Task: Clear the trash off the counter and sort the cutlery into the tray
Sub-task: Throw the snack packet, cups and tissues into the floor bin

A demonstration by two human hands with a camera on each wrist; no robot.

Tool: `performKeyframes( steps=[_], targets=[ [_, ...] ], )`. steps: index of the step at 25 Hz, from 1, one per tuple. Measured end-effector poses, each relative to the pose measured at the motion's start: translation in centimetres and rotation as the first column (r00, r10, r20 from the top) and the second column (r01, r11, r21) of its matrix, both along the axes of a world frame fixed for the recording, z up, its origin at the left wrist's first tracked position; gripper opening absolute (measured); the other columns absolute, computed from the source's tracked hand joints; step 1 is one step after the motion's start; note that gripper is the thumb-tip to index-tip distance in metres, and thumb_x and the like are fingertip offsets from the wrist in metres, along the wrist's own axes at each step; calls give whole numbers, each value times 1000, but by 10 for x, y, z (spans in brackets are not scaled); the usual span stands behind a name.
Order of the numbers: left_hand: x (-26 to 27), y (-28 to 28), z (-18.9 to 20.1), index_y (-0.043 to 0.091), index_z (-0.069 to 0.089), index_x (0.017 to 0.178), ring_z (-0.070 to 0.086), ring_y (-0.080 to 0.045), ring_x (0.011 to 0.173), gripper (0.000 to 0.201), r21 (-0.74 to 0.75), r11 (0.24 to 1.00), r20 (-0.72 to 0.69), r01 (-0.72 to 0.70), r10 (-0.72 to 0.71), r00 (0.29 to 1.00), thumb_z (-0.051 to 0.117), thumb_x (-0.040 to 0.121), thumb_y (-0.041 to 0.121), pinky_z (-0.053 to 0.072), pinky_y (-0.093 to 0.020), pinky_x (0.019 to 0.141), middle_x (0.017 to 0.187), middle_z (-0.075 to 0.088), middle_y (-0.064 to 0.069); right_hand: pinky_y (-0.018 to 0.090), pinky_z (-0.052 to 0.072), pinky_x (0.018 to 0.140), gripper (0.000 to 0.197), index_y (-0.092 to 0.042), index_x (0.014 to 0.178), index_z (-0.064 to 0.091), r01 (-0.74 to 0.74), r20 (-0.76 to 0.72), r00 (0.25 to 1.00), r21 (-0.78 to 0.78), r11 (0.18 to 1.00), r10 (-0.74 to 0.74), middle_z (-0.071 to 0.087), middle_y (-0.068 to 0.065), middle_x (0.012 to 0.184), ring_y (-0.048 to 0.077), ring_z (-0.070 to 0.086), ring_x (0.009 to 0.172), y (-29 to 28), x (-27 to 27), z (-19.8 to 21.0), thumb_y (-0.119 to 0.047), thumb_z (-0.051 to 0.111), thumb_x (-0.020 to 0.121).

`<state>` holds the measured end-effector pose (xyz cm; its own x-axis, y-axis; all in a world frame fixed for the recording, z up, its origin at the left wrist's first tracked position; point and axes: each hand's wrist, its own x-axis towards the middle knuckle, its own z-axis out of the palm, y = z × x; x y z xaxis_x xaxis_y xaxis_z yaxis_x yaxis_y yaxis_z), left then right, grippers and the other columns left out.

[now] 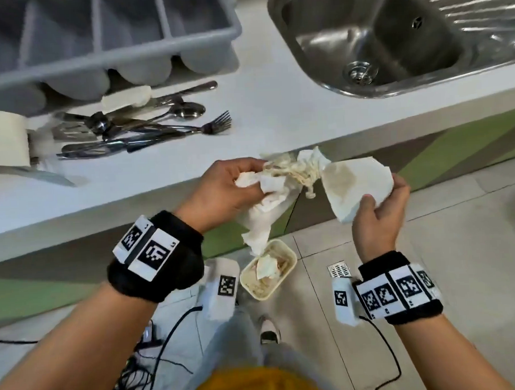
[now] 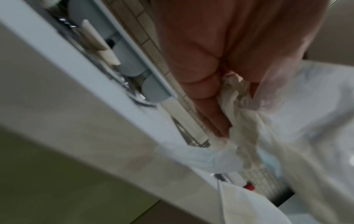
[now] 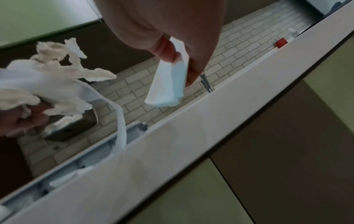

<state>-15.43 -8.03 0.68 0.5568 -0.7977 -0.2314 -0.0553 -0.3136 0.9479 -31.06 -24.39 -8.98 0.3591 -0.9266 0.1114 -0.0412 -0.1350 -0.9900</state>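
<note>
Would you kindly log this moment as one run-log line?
left hand: grips crumpled napkins | right hand: holds stained napkin | cutlery: unsorted on counter

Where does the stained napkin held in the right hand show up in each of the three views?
Head: the stained napkin is right of centre, pinched by the right hand off the counter edge.
Left wrist: bottom centre, a white sheet, blurred.
Right wrist: upper centre, hanging from the fingers, napkin.
Shared landmark: the white counter edge.
</note>
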Motion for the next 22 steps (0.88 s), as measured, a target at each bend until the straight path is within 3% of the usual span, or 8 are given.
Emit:
performKeyframes(
  steps=[4,8,10,12,15,17,19,22],
  targets=[
    [-30,10,-67,33,63,81,55,13,50,29,154,987,-91,48,-34,995,67,81,4,44,-3,54,55,65,29,3,48,76,47,-4,125,33,-23,-70,997,85,996,29,44,10,116,8,53,97,14,-26,-62,0,37,78],
    [-35,5,-168,26,65,90,54,13,45,23,330,939,-169,98,-44,985,66,82,5,42,-4,51,64,67,17,1,45,82,48,3,127,32,18,-180,984,160,987,11,43,10,117,21,48,106,17,-31,-140,3,37,80],
    [-34,1,-234,19,66,102,52,12,45,24,416,901,-208,119,-33,978,66,82,6,43,-12,56,78,66,1,15,47,92,45,-2,128,34,47,-248,969,239,970,14,44,9,119,24,48,111,18,-29,-195,8,38,84],
    [-32,-4,-300,14,65,105,52,12,43,25,479,871,-262,109,24,965,65,82,4,42,-12,56,78,63,0,26,48,93,43,-4,126,37,71,-290,957,286,956,16,47,10,117,27,51,111,20,-24,-250,11,39,85],
    [-33,-10,-389,11,63,101,59,-11,67,22,544,835,-400,84,170,901,61,83,-2,43,-24,67,77,62,-5,1,43,72,44,-2,124,41,68,-382,921,362,930,81,49,8,109,23,52,98,27,-15,-322,14,38,83],
    [-32,-16,-448,9,60,101,54,-23,80,23,577,811,-451,97,217,866,58,84,-6,41,-28,67,69,66,-3,2,43,70,47,-2,124,43,122,-414,909,360,925,41,49,7,107,21,49,96,28,-12,-368,15,39,80],
    [-33,-21,-503,12,57,99,58,-18,71,26,585,799,-509,142,225,831,53,85,-9,42,-25,60,55,66,5,9,45,74,51,-5,125,42,160,-405,914,363,918,0,48,6,107,19,50,93,27,-9,-412,16,39,79],
    [-37,-29,-565,10,58,86,60,-6,46,21,606,778,-570,168,277,773,48,89,-8,46,-15,47,59,66,-1,17,47,73,50,-19,119,44,156,-374,927,329,931,-23,48,3,106,19,51,85,27,-4,-472,9,43,77]
  ],
)
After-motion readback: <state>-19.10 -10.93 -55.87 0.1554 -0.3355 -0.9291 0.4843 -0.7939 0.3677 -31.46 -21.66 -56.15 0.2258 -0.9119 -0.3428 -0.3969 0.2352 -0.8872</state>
